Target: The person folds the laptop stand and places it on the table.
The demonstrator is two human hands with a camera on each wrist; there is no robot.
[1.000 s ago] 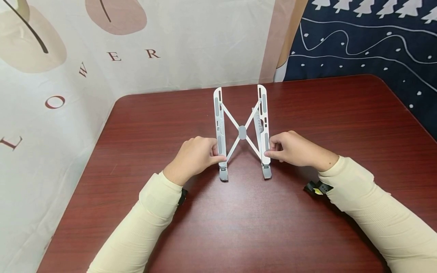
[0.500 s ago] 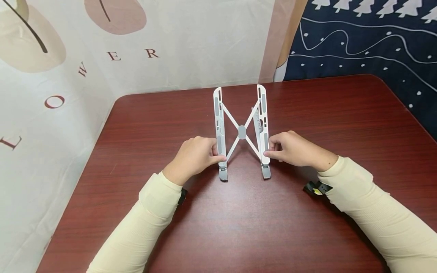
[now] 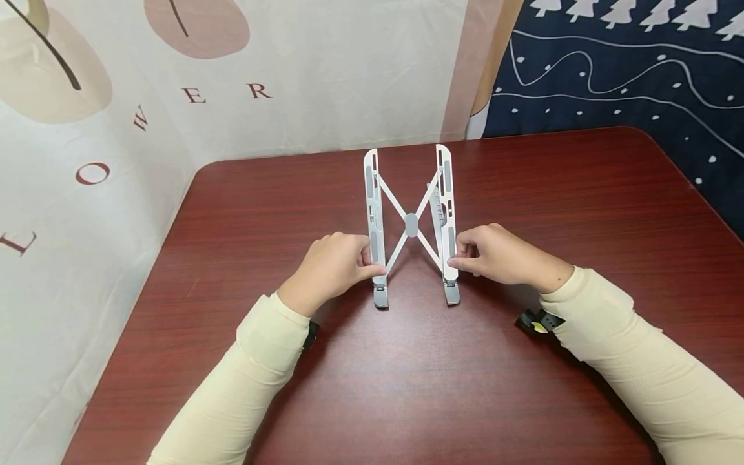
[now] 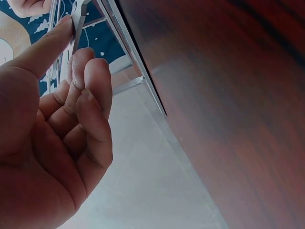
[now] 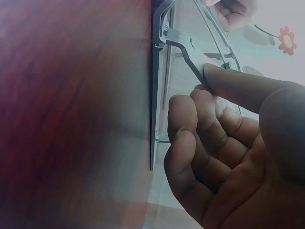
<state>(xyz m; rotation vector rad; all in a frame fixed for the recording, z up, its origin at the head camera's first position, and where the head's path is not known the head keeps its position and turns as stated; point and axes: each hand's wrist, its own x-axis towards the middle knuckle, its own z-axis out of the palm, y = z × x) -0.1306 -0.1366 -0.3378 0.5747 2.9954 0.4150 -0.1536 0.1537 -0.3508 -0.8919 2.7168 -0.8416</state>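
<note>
On my feed, L hand [image 3: 332, 266] + R hand [image 3: 500, 256] pinch the stand [image 3: 411, 225], ctr frame, & I'd guess uneven push could skew it.

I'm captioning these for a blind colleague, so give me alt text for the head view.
A person's left hand and right hand pinch opposite sides of a white X-braced stand on a reddish-brown table. Behind are a pale backdrop printed with letters and, at right, a navy backdrop with white trees.
</note>
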